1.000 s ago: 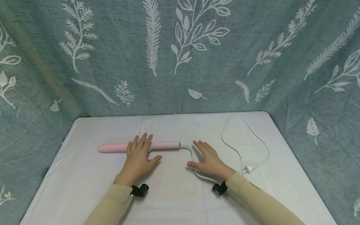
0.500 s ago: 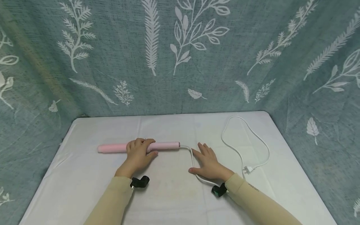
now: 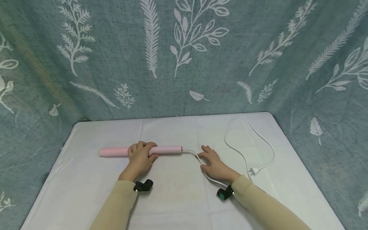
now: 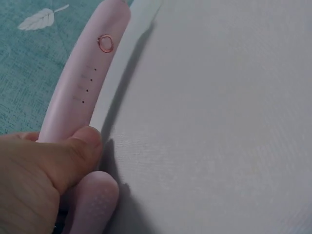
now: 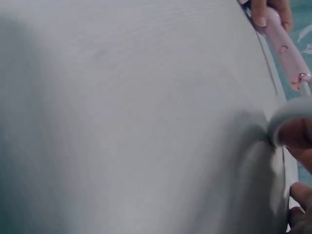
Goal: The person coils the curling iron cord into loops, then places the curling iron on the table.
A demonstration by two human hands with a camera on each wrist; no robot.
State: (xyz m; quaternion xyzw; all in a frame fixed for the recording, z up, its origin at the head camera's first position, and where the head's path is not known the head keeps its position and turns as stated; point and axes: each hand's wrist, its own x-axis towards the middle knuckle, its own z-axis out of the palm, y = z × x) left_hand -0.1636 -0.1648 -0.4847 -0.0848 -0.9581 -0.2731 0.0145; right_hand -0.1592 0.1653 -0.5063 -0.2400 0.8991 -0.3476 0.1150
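White, thin cord (image 3: 214, 181) runs past the person's right hand (image 3: 214, 164), its fingers loosely spread. Beyond, to the left, the left hand (image 3: 139, 159) grips a pink, cylindrical wand (image 3: 166, 149) around its middle; the long axis runs left-right, rounded tip left, corded end right.

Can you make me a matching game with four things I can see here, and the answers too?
Things:
1. Curling iron
2. Two-pin plug
3. Left hand
4. Patterned curtain

Matches:
A. White and not plugged in
B. Teal with white leaf shapes
C. Pink all along its length
D. Gripping something

Right pairs: 1-C, 2-A, 3-D, 4-B
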